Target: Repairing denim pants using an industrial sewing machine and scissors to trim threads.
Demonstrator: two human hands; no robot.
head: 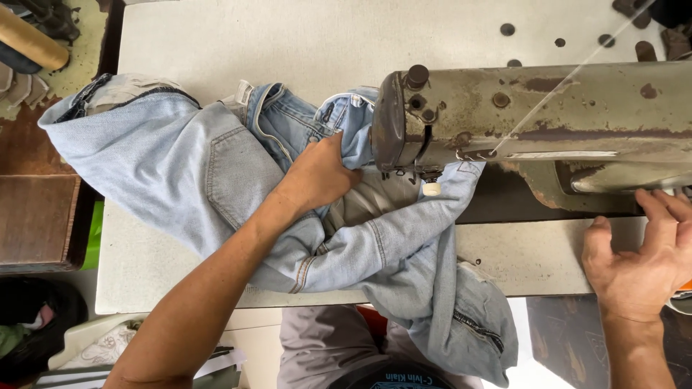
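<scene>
The pale blue jeans [216,173] lie bunched across the worktop [303,36], one fold drawn in under the head of the old sewing machine [533,115] and a leg hanging off the near edge. The step in hand looks like positioning — the cloth is being settled at the needle [430,180], not yet run. The next move likely calls for a flat, taut seam. The left hand [321,176] rests on the denim beside the needle, fingers [346,155] curled and pressing into the folds — a loose hold, not a fist. The right hand [638,259] sits at the machine's far end, fingers [667,212] spread open, touching its base.
</scene>
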